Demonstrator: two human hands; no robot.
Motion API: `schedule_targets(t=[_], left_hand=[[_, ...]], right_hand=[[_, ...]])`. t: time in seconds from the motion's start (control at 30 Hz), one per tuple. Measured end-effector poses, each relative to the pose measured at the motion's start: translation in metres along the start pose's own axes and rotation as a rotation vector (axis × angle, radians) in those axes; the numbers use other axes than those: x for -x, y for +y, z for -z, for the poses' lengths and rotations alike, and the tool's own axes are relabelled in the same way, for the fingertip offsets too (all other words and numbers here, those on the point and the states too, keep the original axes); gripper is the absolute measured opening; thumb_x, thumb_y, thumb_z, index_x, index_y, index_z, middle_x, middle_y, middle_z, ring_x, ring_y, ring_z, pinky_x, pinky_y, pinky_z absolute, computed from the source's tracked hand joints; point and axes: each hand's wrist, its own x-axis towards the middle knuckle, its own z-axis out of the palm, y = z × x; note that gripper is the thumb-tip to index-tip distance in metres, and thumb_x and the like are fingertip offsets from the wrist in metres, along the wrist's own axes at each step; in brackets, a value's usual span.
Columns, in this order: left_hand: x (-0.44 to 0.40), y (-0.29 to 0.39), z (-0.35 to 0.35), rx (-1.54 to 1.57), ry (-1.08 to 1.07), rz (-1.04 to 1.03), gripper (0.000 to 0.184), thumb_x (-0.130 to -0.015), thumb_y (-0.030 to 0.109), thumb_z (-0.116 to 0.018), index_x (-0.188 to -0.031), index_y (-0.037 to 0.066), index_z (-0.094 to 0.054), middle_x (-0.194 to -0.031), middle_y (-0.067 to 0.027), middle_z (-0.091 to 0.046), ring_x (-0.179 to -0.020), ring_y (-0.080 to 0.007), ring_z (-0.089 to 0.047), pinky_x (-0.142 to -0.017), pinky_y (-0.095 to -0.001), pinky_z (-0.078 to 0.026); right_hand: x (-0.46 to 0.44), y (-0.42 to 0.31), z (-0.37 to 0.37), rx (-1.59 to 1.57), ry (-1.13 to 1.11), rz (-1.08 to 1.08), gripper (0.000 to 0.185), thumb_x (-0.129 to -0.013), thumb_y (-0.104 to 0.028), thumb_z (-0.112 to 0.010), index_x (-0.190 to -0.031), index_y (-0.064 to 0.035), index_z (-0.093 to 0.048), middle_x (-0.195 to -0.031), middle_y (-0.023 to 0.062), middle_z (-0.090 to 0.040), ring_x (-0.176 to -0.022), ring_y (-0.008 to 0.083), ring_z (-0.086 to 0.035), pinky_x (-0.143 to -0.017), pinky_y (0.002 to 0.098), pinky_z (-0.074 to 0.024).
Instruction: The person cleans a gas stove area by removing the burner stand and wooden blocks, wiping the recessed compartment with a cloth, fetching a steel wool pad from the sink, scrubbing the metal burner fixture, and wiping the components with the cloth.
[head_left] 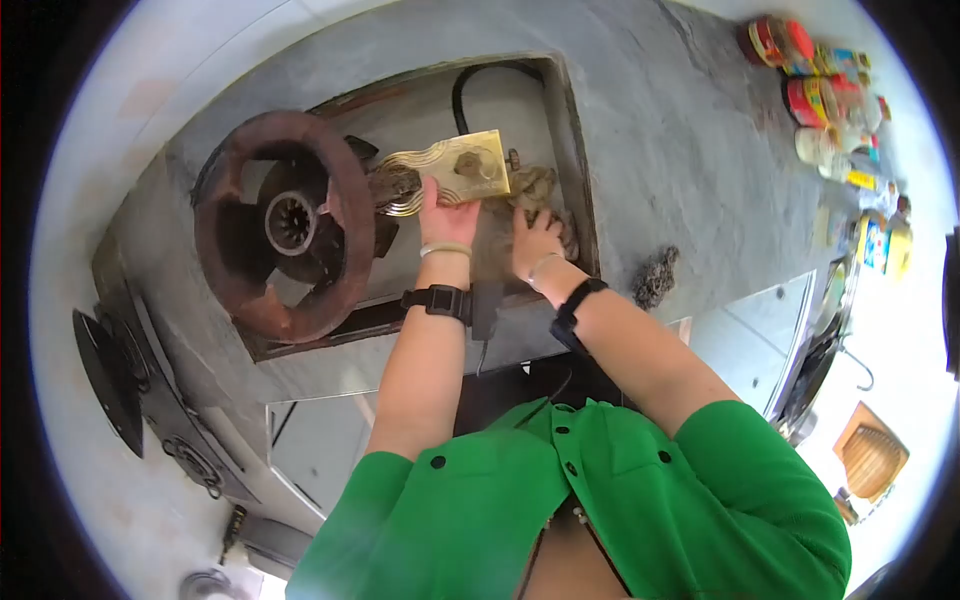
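Observation:
My left hand (452,218) is closed on the lower edge of a gold burner panel (485,165), with the thumb up against its face. The panel has wavy lines and a round knob area, and is joined at its left to a rusty gas burner (292,222) with a wide round ring. My right hand (538,243) presses its fingers onto a crumpled, dirty rag (533,187) at the right end of the cutout. Part of the rag lies under the fingers.
The burner sits in a rectangular cutout in the grey countertop (640,130), where a black hose (460,95) curves behind the panel. A scouring pad (656,278) lies right of the cutout. Several jars (775,42) and bottles line the far right. A black pan (105,380) is at left.

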Motion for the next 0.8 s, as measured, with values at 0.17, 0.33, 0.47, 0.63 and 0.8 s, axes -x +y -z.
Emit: schedule_targets(t=[0.17, 0.33, 0.47, 0.63, 0.8], left_hand=[[0.019, 0.017, -0.011, -0.048, 0.088, 0.068, 0.041, -0.092, 0.033, -0.055, -0.124, 0.009, -0.051, -0.130, -0.0092, -0.050, -0.123, -0.0292, -0.043, -0.106, -0.0499, -0.031], [0.036, 0.036, -0.020, -0.063, 0.058, 0.086, 0.035, -0.093, 0.033, -0.053, -0.120, 0.012, -0.054, -0.127, -0.0071, -0.053, -0.120, -0.0278, -0.047, -0.104, -0.0495, -0.036], [0.045, 0.040, -0.034, -0.064, 0.111, 0.081, 0.035, -0.093, 0.033, -0.053, -0.122, 0.012, -0.052, -0.128, -0.0062, -0.053, -0.121, -0.0271, -0.046, -0.103, -0.0487, -0.037], [0.051, 0.041, -0.039, -0.050, 0.017, 0.103, 0.038, -0.093, 0.033, -0.053, -0.124, 0.011, -0.050, -0.130, -0.0074, -0.051, -0.123, -0.0267, -0.045, -0.105, -0.0474, -0.035], [0.052, 0.043, -0.042, -0.021, 0.012, 0.133, 0.040, -0.094, 0.034, -0.050, -0.126, 0.010, -0.048, -0.131, -0.0081, -0.050, -0.124, -0.0266, -0.044, -0.106, -0.0454, -0.035]], right_hand=[[-0.034, -0.014, -0.039, -0.020, 0.241, -0.070, 0.056, -0.090, -0.019, -0.042, -0.144, -0.0137, -0.026, -0.146, 0.0261, -0.020, -0.133, 0.0451, -0.021, -0.098, 0.0561, -0.0295], [-0.058, -0.018, -0.024, 0.037, 0.310, -0.071, 0.050, -0.090, -0.017, -0.043, -0.139, -0.0107, -0.035, -0.142, 0.0254, -0.029, -0.132, 0.0403, -0.025, -0.095, 0.0557, -0.0303], [-0.074, -0.020, 0.010, -0.119, 0.302, -0.039, 0.049, -0.089, -0.016, -0.045, -0.137, -0.0075, -0.035, -0.142, 0.0226, -0.030, -0.134, 0.0362, -0.025, -0.097, 0.0578, -0.0306], [-0.140, -0.006, 0.053, -0.295, 0.525, 0.194, 0.051, -0.089, -0.017, -0.048, -0.136, -0.0060, -0.035, -0.144, 0.0215, -0.028, -0.136, 0.0344, -0.024, -0.100, 0.0602, -0.0307], [-0.086, -0.019, 0.042, -0.039, 0.475, 0.036, 0.068, -0.083, -0.023, -0.058, -0.143, -0.0236, -0.025, -0.150, 0.0206, -0.009, -0.135, 0.0442, -0.019, -0.098, 0.0624, -0.0306]])
